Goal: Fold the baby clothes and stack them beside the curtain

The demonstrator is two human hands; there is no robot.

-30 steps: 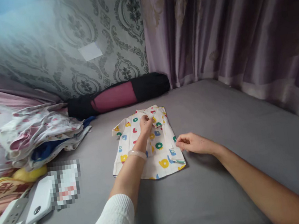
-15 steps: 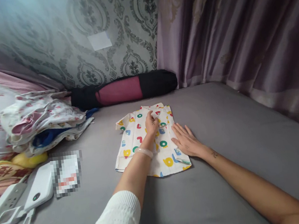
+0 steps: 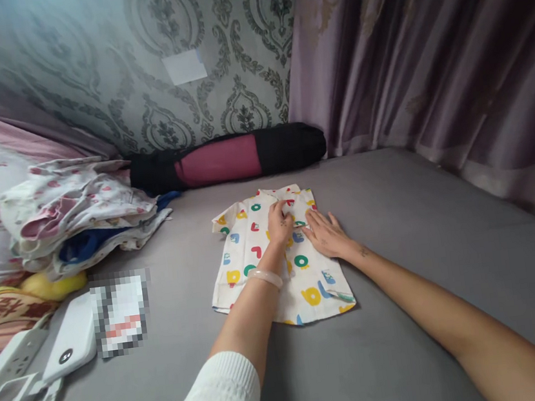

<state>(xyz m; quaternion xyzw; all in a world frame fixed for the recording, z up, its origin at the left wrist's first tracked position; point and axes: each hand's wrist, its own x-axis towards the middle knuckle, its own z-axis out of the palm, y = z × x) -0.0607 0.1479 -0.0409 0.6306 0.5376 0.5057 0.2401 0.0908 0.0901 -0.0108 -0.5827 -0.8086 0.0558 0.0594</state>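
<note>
A short-sleeved shirt (image 3: 302,277), white with red, yellow, green and blue figures, lies spread at the centre of the scene on a grey sheet (image 3: 413,241), collar to the far side, hem to the near side. One sleeve juts out to the left. I have the left hand (image 3: 280,223) on the upper middle of the shirt, fingers bent and close together; I cannot tell whether cloth is pinched beneath them. I have the right hand (image 3: 326,233) laid flat along the shirt's right edge, fingers spread wide and grasping nothing. A pale bracelet (image 3: 264,277) rings the left wrist. On the far side I note a black roll with a magenta panel (image 3: 218,160) before the patterned wall (image 3: 100,71); at the left, heaped clothes (image 3: 88,213) and, nearer, a white power bank (image 3: 72,335) beside a power strip (image 3: 11,355). A purple curtain (image 3: 406,60) hangs at the far right.
</note>
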